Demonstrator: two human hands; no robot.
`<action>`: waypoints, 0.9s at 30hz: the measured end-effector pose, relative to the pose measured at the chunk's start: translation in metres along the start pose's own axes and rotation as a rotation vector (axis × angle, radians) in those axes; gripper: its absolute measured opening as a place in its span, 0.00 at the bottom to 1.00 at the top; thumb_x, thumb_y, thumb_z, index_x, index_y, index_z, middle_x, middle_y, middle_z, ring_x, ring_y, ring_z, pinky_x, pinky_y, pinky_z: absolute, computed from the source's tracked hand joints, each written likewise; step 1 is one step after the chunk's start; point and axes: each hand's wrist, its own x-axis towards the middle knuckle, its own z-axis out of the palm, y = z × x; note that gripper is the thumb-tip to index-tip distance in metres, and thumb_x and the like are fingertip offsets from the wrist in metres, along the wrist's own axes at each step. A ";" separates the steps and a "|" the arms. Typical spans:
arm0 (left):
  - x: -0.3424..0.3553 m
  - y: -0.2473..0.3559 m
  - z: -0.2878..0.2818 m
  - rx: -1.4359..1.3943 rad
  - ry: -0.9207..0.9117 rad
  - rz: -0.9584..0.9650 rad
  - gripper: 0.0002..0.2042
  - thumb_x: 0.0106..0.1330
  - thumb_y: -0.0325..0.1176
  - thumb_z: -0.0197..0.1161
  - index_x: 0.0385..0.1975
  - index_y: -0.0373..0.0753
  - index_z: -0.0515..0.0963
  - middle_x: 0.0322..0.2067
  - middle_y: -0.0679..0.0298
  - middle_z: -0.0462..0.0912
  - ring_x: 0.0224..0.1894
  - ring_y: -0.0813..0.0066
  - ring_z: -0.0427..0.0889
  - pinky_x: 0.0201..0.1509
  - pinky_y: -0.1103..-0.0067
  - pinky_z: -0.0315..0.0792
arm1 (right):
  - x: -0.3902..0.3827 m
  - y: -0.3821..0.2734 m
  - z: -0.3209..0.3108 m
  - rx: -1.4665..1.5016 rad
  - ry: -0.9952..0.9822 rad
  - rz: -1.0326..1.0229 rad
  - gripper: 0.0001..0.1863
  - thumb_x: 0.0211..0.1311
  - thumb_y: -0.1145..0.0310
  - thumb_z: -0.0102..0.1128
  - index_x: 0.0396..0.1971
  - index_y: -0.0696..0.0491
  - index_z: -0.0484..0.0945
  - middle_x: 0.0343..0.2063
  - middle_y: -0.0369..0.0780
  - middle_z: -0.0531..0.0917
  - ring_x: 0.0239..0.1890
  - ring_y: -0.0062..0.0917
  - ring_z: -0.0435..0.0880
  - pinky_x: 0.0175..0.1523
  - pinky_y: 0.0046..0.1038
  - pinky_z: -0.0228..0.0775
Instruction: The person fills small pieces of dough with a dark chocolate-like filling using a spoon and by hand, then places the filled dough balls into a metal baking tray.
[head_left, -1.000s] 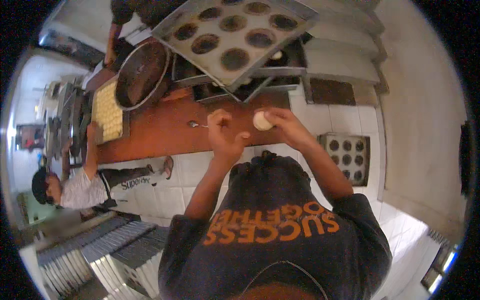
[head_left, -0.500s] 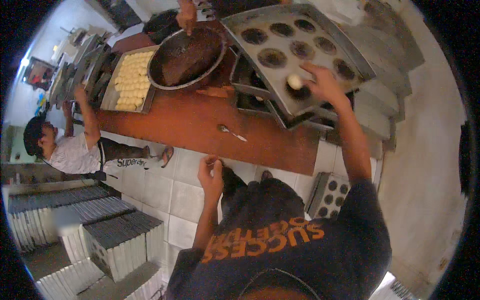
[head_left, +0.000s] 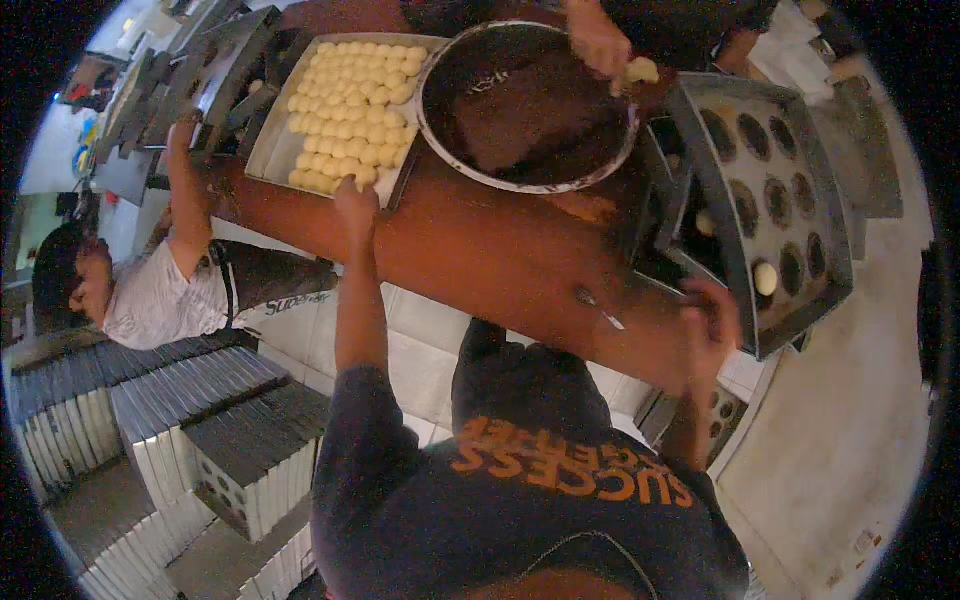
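My left hand [head_left: 358,205] reaches to the near edge of a metal tray [head_left: 270,150] filled with rows of pale dough balls [head_left: 350,105]. Its fingers are closed at a dough ball in the nearest row. My right hand [head_left: 710,325], blurred by motion, is beside the near corner of a mould pan [head_left: 742,210], fingers apart and nothing seen in them. In one of that pan's dark round cups sits a single dough ball [head_left: 765,279]. More pans lie under it, with dough balls partly visible.
A large dark bowl [head_left: 530,110] stands on the red-brown table [head_left: 480,250]; across it a co-worker's hand [head_left: 598,45] is by a lump of dough [head_left: 642,70]. A spoon [head_left: 600,307] lies near the edge. Another person [head_left: 160,290] stands left, above stacked pans [head_left: 245,465].
My left hand has moved from the table's near side to the dough tray. My right hand has drawn back from the mould pan, where a dough ball now rests. The view has shifted.
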 end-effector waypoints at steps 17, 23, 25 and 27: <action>-0.067 0.030 -0.049 -1.099 -0.738 -0.308 0.16 0.58 0.40 0.55 0.41 0.36 0.71 0.34 0.65 0.75 0.38 0.75 0.74 0.35 0.79 0.70 | -0.064 0.153 0.119 -0.637 -0.291 0.088 0.20 0.47 0.70 0.52 0.44 0.57 0.69 0.32 0.52 0.76 0.32 0.44 0.75 0.37 0.39 0.68; -0.189 0.097 -0.033 -0.323 -0.776 0.168 0.18 0.49 0.27 0.61 0.42 0.35 0.67 0.40 0.54 0.71 0.44 0.56 0.70 0.47 0.70 0.66 | -0.080 0.227 0.121 -0.660 -0.259 -0.210 0.14 0.47 0.73 0.51 0.37 0.55 0.71 0.32 0.49 0.76 0.28 0.43 0.76 0.33 0.42 0.68; -0.199 0.080 -0.008 -0.109 -0.562 0.261 0.17 0.47 0.26 0.61 0.39 0.35 0.70 0.39 0.53 0.72 0.41 0.53 0.70 0.45 0.67 0.66 | -0.068 0.203 0.124 -0.590 -0.319 0.063 0.13 0.47 0.73 0.50 0.37 0.55 0.72 0.32 0.48 0.76 0.28 0.43 0.76 0.33 0.42 0.68; -0.214 0.080 0.003 -0.049 -0.440 0.338 0.14 0.43 0.26 0.59 0.33 0.35 0.74 0.35 0.53 0.73 0.38 0.54 0.71 0.41 0.65 0.65 | -0.056 0.199 0.125 -0.648 -0.435 0.149 0.13 0.48 0.73 0.49 0.37 0.54 0.72 0.32 0.48 0.76 0.28 0.43 0.77 0.33 0.42 0.69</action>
